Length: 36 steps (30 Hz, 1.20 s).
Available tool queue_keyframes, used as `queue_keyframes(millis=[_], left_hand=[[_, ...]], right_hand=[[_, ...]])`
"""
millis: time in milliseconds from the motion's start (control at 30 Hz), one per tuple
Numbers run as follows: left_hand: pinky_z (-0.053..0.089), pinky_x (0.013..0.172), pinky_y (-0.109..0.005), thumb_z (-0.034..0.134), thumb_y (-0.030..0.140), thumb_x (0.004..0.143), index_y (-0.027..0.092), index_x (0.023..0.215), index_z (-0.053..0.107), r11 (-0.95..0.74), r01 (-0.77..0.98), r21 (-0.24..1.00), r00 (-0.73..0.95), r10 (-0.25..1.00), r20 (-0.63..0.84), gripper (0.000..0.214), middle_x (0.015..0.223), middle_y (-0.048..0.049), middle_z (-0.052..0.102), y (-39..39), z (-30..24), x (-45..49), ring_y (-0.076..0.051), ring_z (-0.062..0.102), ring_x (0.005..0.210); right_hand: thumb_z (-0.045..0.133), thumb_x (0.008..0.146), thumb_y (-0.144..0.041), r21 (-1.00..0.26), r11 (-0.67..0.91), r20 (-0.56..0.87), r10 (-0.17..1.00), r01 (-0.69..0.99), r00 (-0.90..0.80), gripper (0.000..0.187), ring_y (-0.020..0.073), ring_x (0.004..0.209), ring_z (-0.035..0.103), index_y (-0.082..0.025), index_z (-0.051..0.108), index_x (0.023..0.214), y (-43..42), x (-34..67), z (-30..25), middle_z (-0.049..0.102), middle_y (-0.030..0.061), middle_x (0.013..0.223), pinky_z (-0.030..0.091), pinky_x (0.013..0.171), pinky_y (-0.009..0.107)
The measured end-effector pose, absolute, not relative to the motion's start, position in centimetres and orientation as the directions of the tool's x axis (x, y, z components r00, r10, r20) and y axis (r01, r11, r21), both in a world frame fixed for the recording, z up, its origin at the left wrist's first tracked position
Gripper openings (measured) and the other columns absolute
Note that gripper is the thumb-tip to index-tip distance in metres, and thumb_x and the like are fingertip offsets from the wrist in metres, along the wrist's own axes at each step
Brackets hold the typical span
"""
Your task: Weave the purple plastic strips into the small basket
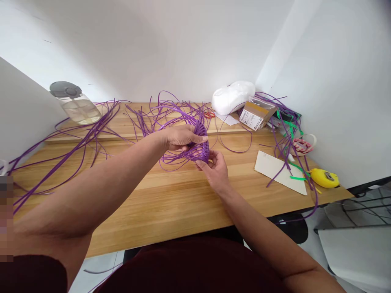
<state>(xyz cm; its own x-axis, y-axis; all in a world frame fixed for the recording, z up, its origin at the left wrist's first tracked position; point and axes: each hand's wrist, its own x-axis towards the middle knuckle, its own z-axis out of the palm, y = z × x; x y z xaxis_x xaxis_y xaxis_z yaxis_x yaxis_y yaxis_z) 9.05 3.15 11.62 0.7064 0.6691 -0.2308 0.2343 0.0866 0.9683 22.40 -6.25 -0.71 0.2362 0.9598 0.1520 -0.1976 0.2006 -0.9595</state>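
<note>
Closest to me, above the front half of the table (171, 203), my right hand (215, 167) comes up from below. Its grip is pinched, thumb and fingertips, on the lower edge of the woven purple basket base (203, 146). That piece is held between both hands and seems lifted off the wood. It stands on edge, its long axis running steeply from upper left to lower right, while its unwoven strips (171, 112) fan out leftward and away from me. Just beyond, my left hand (181, 138) has its grip closed over the top rim, fingers pointing right. Both hands touch the piece, the left from above and the right from beneath. Farther right lie a white sheet (279, 171) and a yellow tape measure (324, 178). At the back are a water bottle (75, 103), red scissors (209, 114), a cardboard box (255, 114) and a white foam bundle (233, 97).
</note>
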Motion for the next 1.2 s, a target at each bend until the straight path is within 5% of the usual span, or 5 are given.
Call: queue_keyframes(millis=[367, 833, 1200], left_hand=[[0.047, 0.039, -0.018, 0.086, 0.039, 0.069, 0.013, 0.067, 0.069, 0.021, 0.314, 0.949, 0.775, 0.571, -0.269, 0.031, 0.06, -0.0075, 0.064, 3.9, 10.9, 6.1, -0.011, 0.054, 0.046], [0.058, 0.049, -0.02, 0.088, 0.038, 0.068, 0.011, 0.079, 0.069, 0.195, 0.136, 0.971, 0.809, 0.545, -0.222, 0.034, 0.065, -0.0041, 0.069, 5.4, 7.9, 4.3, -0.013, 0.064, 0.052], [0.063, 0.06, -0.031, 0.085, 0.036, 0.072, 0.011, 0.084, 0.075, 0.153, 0.19, 0.97, 0.799, 0.549, -0.244, 0.029, 0.079, -0.011, 0.074, 6.2, 7.2, 3.3, -0.022, 0.071, 0.069]], right_hand=[[0.088, 0.064, -0.032, -0.963, 0.227, 0.199, 0.963, -0.145, 0.183, 0.063, 0.0157, 0.09, 0.069, -0.023, 0.05, 0.113, -6.5, 22.4, -0.3, 0.064, 0.0048, 0.115, 0.059, 0.082, 0.031], [0.087, 0.066, -0.031, -0.932, 0.34, 0.307, 0.925, -0.128, 0.222, 0.059, 0.0165, 0.093, 0.067, -0.023, 0.052, 0.113, -6.5, 22.7, -0.3, 0.064, 0.0061, 0.117, 0.06, 0.085, 0.034], [0.086, 0.068, -0.033, -0.93, 0.364, 0.346, 0.914, -0.051, 0.212, 0.058, 0.0176, 0.095, 0.067, -0.024, 0.052, 0.115, -6.2, 23.0, -0.8, 0.064, 0.0071, 0.119, 0.06, 0.086, 0.035]])
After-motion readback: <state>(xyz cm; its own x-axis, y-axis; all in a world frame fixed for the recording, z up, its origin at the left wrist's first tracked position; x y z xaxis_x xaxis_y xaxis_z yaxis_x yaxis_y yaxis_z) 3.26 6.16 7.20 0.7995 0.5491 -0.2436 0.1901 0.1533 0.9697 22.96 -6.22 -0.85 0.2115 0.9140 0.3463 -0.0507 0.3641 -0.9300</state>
